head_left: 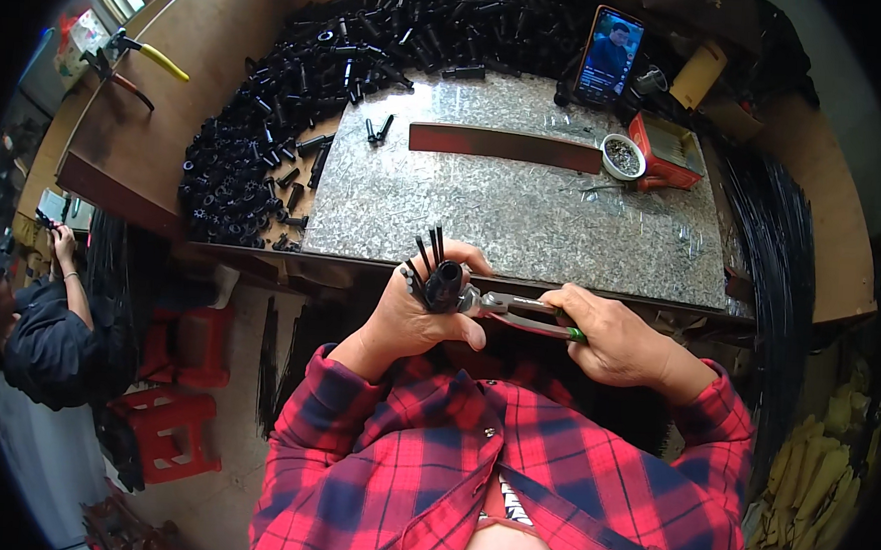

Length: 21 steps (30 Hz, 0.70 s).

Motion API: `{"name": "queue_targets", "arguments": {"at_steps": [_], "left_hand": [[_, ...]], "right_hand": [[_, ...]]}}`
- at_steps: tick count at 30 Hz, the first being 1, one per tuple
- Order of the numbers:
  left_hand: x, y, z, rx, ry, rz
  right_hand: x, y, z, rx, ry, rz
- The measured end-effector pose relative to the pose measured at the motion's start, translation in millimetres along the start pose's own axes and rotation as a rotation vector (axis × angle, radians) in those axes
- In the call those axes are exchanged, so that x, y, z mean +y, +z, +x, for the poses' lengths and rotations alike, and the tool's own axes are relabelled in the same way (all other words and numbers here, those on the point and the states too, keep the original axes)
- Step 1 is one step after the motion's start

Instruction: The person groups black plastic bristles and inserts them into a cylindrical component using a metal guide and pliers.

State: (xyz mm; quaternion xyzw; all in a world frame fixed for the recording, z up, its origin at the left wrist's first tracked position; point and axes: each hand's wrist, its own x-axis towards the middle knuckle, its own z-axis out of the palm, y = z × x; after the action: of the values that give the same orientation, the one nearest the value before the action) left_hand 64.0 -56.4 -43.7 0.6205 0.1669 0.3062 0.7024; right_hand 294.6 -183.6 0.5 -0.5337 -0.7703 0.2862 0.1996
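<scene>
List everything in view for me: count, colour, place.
Slab: one, speckled grey, centre
Fittings: many, black, mostly heaped behind and left of slab
Strip: one, dark brown, on slab
Bowl: one, white, slab's right
Box: one, red, beside bowl
Phone: one, orange-edged, slab's back right
Long rods: many, black, right of slab
Tools: two, yellow-handled and orange-handled, upper left
Stools: at least two, red, left
Bundles: several, yellow, lower right
Co-worker: one, dark top, far left
Tube: one, black, front centre
Thin pins: several, black, beside tube
Pliers: one, silver and green, before slab
Left hand: one, bare, holding tube
Right hand: one, bare, on pliers
Sleeves: two, red-and-navy plaid, lower middle
</scene>
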Motion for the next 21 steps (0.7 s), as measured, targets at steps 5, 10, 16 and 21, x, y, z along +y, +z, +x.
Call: {"name": "queue_targets", "arguments": {"at_steps": [5, 10, 16, 21], "left_hand": [[0.5, 7.5, 1.1, 0.112, 0.079, 0.012], [-2.0, 10.1, -4.1, 0.218, 0.003, -0.147], [-7.9, 2.9, -5.7, 0.157, 0.077, -0.201], [-10.7, 4.4, -6.7, 0.164, 0.140, -0.042]], "right_hand": [[0.1, 15.7, 12.5, -0.023, 0.055, 0.179], [-1.3, 30.2, 18.8, -0.021, 0.141, 0.289], [1.9, 44.3, 18.1, 0.052, 0.105, 0.309], [11.8, 32.1, 17.0, 0.271, -0.056, -0.065]]}}
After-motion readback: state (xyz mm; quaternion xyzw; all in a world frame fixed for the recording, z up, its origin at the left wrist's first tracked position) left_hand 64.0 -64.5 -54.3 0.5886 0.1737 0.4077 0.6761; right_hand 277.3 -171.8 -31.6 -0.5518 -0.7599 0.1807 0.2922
